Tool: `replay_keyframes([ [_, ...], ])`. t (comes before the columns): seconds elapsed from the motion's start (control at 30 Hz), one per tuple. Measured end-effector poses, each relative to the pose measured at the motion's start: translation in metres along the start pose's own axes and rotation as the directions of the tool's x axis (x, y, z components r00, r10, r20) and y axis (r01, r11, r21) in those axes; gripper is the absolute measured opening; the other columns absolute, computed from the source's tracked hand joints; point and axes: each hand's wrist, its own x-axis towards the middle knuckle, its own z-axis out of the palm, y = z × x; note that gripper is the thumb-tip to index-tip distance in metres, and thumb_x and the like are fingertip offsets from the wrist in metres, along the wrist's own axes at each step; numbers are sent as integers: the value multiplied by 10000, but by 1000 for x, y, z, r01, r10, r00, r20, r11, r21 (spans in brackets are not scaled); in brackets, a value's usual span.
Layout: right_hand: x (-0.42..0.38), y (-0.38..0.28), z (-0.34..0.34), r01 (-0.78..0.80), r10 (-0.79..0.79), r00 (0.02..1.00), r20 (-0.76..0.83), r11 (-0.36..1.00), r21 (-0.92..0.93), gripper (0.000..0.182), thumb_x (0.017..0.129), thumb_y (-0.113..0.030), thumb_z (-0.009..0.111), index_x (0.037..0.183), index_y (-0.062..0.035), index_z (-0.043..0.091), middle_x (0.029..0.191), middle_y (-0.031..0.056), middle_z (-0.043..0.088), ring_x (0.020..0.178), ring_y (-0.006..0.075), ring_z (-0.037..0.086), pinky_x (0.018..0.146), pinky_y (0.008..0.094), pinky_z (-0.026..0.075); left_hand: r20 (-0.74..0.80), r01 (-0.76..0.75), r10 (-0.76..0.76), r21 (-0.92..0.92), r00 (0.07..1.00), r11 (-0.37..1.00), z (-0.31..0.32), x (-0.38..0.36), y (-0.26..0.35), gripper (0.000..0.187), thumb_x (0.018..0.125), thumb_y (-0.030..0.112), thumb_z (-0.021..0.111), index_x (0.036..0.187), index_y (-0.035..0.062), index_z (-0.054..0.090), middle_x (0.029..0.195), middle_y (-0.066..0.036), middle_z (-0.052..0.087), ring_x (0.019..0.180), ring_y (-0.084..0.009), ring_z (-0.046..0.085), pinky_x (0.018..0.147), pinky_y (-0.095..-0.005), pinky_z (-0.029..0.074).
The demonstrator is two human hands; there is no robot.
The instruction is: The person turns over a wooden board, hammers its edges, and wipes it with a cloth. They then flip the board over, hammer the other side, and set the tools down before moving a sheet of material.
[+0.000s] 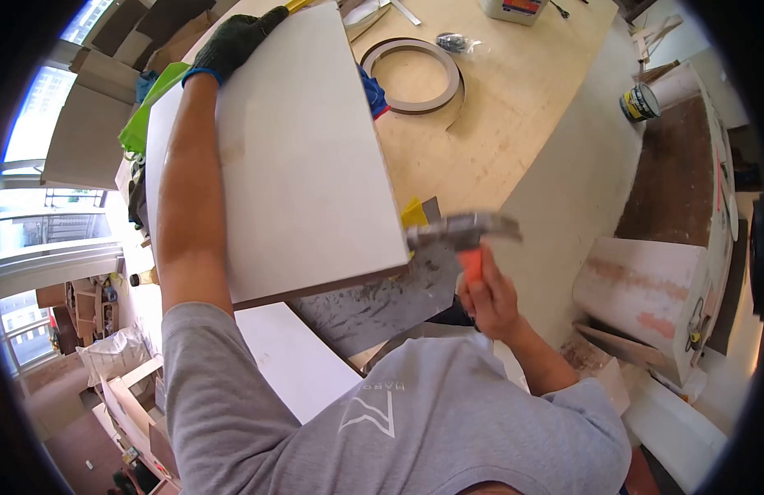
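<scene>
Pale wooden table (497, 132). Over it, a white rectangular board (307, 148), long axis running away from the wearer. Far right, a dark-and-yellow tin (639, 104), contents hidden. Orange-handled metal hammer (469, 241), gripped by the bare right hand (493, 301), at the board's nearer right corner, contact blurred. Dark-gloved left hand (232, 48) at the far end, grip unclear.

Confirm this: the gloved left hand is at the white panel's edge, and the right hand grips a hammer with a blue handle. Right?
Not quite: the head view shows the right hand gripping a hammer with an orange handle, not blue; the rest stands.
</scene>
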Motion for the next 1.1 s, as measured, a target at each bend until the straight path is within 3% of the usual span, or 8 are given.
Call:
replay_keyframes([
  [0.43,-3,6,12,-31,41,998,-44,978,207,569,1027,-120,430,1546,-78,202,665,49,516,521,99,447,511,253,419,172,220,-222,35,960,975,-7,-4,24,747,891,690,420,1218,61,657,1221,-259,624,1207,-270,589,1035,-413,427],
  [0.53,5,8,12,-90,107,993,-55,964,250,587,1009,-88,452,1547,-107,219,677,58,512,564,118,455,582,255,434,106,104,-111,70,988,992,-1,15,-3,728,897,666,484,939,-26,707,873,-235,685,814,-368,650,807,-413,489],
  [0.6,9,5,18,-237,349,931,-111,806,543,591,999,-74,473,1542,-114,244,701,72,520,597,134,468,626,268,443,39,-87,88,-25,995,996,3,4,-3,692,905,633,533,780,-32,680,676,-121,590,643,-214,538,646,-360,445],
  [0.67,21,13,17,-104,126,991,-46,940,324,563,1018,-93,439,1544,-115,239,686,54,509,577,118,444,599,253,432,-4,-99,99,-67,995,993,2,1,2,683,913,602,563,687,-35,658,563,-57,525,545,-134,466,552,-334,412],
  [0.73,32,13,19,-84,104,993,-51,947,310,539,1034,-110,412,1545,-122,243,675,35,491,566,99,422,580,237,416,7,67,-66,-51,998,996,2,4,8,667,921,574,575,657,-35,641,535,-43,489,521,-129,435,524,-336,392],
  [0.93,64,15,25,-81,117,991,-71,922,380,521,1052,-136,386,1551,-145,236,685,-16,432,572,52,373,547,206,367,-2,-147,147,-109,989,983,5,11,-11,656,925,564,576,670,-37,644,544,-57,510,530,-126,459,533,-328,401],
  [1.0,75,8,27,-152,257,960,-107,807,571,521,1047,-127,402,1546,-144,254,711,-22,438,589,54,374,559,206,367,96,176,-163,-145,982,974,0,-1,14,650,925,563,575,678,-34,650,552,-61,519,535,-128,469,539,-327,406],
  [1.1,93,26,23,35,-24,999,-43,954,298,546,1071,-202,351,1567,-140,131,669,-32,411,482,38,334,449,191,359,18,136,-136,7,990,991,-3,-3,22,651,922,574,567,693,-28,661,559,-68,530,536,-136,473,552,-329,413],
])
